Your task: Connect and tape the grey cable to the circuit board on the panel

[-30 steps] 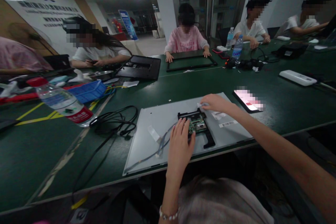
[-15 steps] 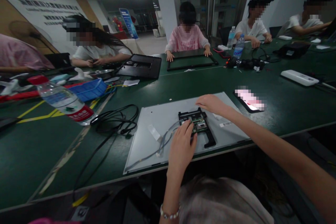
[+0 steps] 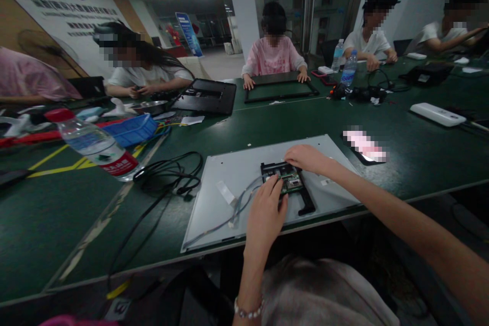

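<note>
The left hand [image 3: 265, 214] rests on the left side of a green circuit board [image 3: 294, 183], fingers stretched out, thumb apart. The board sits in a black bracket [image 3: 306, 199] on the right half of a grey panel [image 3: 208, 204], with thin wires [image 3: 240, 205] to its left. The right hand [image 3: 305, 158] touches the bracket's far edge, fingers narrow; I cannot tell whether they grip anything. Left lies a black cable [image 3: 168, 175], right a phone [image 3: 364, 146]. Far across, a co-worker's hands rest on a large black frame [image 3: 282, 98]
</note>
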### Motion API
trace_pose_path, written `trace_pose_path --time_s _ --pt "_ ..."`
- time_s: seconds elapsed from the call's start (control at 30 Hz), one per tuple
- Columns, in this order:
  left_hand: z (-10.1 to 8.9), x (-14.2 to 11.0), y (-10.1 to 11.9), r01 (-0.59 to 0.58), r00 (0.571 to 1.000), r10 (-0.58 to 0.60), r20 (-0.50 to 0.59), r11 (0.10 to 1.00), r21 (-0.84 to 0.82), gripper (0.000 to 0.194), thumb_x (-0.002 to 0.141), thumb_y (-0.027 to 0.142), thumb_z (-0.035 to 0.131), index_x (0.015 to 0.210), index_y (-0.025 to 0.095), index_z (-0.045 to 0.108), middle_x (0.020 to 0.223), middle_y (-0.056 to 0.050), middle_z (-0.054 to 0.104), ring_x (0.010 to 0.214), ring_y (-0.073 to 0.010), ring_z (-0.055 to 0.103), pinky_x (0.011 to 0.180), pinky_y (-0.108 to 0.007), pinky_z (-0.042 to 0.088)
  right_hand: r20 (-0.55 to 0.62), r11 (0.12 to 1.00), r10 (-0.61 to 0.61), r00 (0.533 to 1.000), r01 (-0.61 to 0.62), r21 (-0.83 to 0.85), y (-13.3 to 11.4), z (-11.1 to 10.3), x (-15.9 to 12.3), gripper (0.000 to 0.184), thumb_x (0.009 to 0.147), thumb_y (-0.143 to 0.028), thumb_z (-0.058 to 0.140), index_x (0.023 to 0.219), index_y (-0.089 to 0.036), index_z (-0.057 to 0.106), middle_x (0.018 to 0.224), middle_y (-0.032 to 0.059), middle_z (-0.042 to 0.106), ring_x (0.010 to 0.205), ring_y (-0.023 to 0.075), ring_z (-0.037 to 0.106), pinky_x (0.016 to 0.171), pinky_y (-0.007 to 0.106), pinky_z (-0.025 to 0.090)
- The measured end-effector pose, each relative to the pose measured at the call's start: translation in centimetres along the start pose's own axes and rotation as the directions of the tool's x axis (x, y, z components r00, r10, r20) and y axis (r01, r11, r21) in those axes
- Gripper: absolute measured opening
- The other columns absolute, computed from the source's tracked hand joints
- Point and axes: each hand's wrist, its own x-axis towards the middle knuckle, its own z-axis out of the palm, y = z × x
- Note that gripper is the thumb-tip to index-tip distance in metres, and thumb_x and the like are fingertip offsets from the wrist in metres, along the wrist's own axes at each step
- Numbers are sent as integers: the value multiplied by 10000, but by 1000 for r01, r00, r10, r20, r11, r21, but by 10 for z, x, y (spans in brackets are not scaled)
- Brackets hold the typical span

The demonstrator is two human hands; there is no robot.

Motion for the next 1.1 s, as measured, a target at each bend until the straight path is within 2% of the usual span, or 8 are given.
trace_pose_path --time_s 0.27,0.37,0.53,0.67,0.8,0.93,1.1 --pt "-1 0 0 -11 1000 11 6 1000 2 357 920 230 470 1273 189 505 1383 -80 524 1243 -247 509 1055 -423 419 7 998 25 1000 -25 49 0 1 0 210 904 -194 503 973 -164 699 1017 95 709 969 207 627 800 283 435" --pt "0 0 0 -13 1000 13 -3 1000 -6 359 920 229 463 1276 196 501 1386 -79 522 1248 -252 509 1056 -430 416 -26 995 54 998 -52 86 1 -3 -6 235 913 -221 488 1021 -165 689 1059 98 704 1007 215 622 845 301 445" --pt "-1 0 0 -15 1000 15 5 1000 -10 374 926 239 454 1295 188 481 1395 -81 515 1272 -243 488 1076 -427 398 -115 978 166 979 -149 144 2 -13 -36 293 936 -261 441 1078 -162 678 1146 94 684 1080 225 604 936 335 438" --pt "-2 0 1 -19 1000 19 0 1000 -20 376 924 238 454 1296 195 480 1390 -84 520 1271 -248 491 1070 -434 405 -112 958 257 960 -238 160 4 -14 -71 286 918 -264 475 1103 -170 672 1154 90 683 1079 230 610 950 356 447" --pt "-1 0 1 -16 1000 16 4 1000 -15 377 923 240 460 1295 184 482 1395 -84 516 1275 -245 486 1075 -424 402 -87 943 288 954 -266 200 5 -10 -97 271 899 -295 514 1088 -199 682 1138 71 693 1046 221 629 914 349 477" --pt "-1 0 0 -13 1000 13 10 1000 -9 379 922 238 468 1297 183 483 1401 -84 512 1277 -238 483 1077 -420 402 -88 943 301 950 -283 173 0 -1 -109 272 893 -316 540 1099 -208 682 1156 77 689 1074 228 621 926 360 478" --pt "-2 0 1 -9 1000 9 1 1000 -18 363 920 237 465 1279 196 503 1394 -84 518 1264 -242 498 1069 -427 412 -156 940 341 927 -335 65 -15 6 -110 279 927 -229 463 1099 -197 681 1139 92 696 1069 223 629 906 359 491"
